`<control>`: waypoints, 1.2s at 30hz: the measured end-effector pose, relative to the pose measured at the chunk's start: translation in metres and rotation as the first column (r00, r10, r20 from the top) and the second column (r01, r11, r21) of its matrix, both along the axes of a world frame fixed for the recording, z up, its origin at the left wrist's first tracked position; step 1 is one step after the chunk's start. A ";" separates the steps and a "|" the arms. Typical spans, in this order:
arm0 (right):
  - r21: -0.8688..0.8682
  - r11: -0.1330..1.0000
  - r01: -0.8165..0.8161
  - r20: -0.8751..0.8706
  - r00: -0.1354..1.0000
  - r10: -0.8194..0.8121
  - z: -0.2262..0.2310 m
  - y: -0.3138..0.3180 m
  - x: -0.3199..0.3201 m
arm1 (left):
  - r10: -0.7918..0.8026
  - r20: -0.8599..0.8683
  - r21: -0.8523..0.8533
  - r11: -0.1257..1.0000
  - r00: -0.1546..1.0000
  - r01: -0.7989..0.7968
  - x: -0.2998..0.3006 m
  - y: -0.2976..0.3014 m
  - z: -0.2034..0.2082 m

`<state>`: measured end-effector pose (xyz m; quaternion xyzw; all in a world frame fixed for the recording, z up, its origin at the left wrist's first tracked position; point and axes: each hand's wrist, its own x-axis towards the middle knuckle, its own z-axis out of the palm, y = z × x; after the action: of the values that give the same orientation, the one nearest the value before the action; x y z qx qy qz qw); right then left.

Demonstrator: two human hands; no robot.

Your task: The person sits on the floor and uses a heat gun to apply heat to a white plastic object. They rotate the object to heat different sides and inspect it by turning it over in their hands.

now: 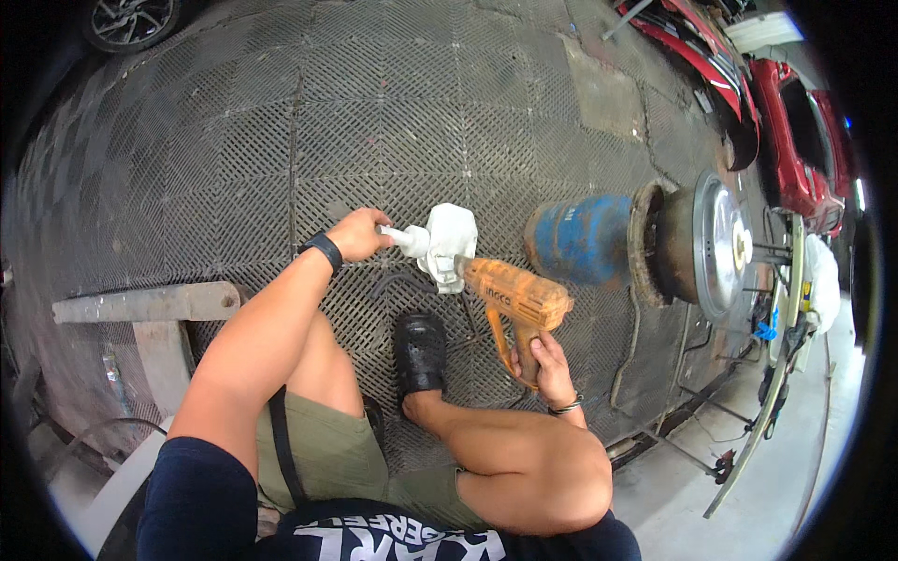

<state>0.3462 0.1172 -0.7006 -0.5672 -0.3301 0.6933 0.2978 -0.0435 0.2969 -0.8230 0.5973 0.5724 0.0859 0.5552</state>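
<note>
- While we sit with knees apart, our dark shirt [201,496] and olive shorts [323,444] fill the lower edge, a black strap lying over the shorts.
- Our right hand [552,369] is closed around the handle of an orange heat gun [513,292], scuffed and dirty, its nozzle pointing to the left; a bracelet [568,406] circles that wrist.
- Just ahead of our feet, one of them in a black clog [419,351], we have a white plastic part [452,236] near the middle of the view, above the floor.
- Our left hand [362,234] grips the slim left end of that part between thumb and fingers; a dark wristband [323,251] sits behind it.
- The gun's nozzle meets the part's lower edge in our view; whether they touch, we cannot tell.
- To our left lies a grey metal beam [140,304].
- To our right we see a blue, rust-marked gas cylinder [580,238], with a dark pot [681,243] and a shiny lid [720,245] at its far end.
- Beyond, dark latticed mat tiles [374,122] spread out to a wheel [131,23] at upper left and red car body parts [795,140] at upper right.
</note>
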 end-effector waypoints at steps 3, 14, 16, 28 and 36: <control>-0.015 0.988 0.152 -0.009 0.988 -0.152 -0.016 -0.008 0.002 | -0.022 -0.059 -0.013 1.000 0.998 0.021 -0.007 -0.001 0.008; -0.068 0.994 0.088 -0.040 0.995 -0.090 -0.009 0.003 0.010 | 0.146 0.008 -0.196 0.970 0.989 -0.141 -0.026 0.001 -0.013; -0.079 0.997 0.004 -0.086 0.996 -0.011 -0.003 0.006 0.009 | 0.142 -0.008 -0.185 0.973 0.990 -0.141 -0.031 0.001 -0.021; -0.004 0.996 0.089 -0.026 0.996 -0.090 -0.010 0.000 -0.014 | 0.135 -0.045 -0.196 0.970 0.990 -0.141 -0.030 0.005 -0.033; -0.077 0.995 0.069 -0.089 0.993 -0.075 -0.016 -0.007 -0.014 | 0.129 -0.059 -0.193 0.971 0.990 -0.138 -0.026 0.004 -0.018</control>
<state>0.3319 0.1102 -0.7165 -0.5568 -0.2694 0.7193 0.3163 -0.0699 0.3004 -0.8406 0.5014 0.6295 0.0524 0.5913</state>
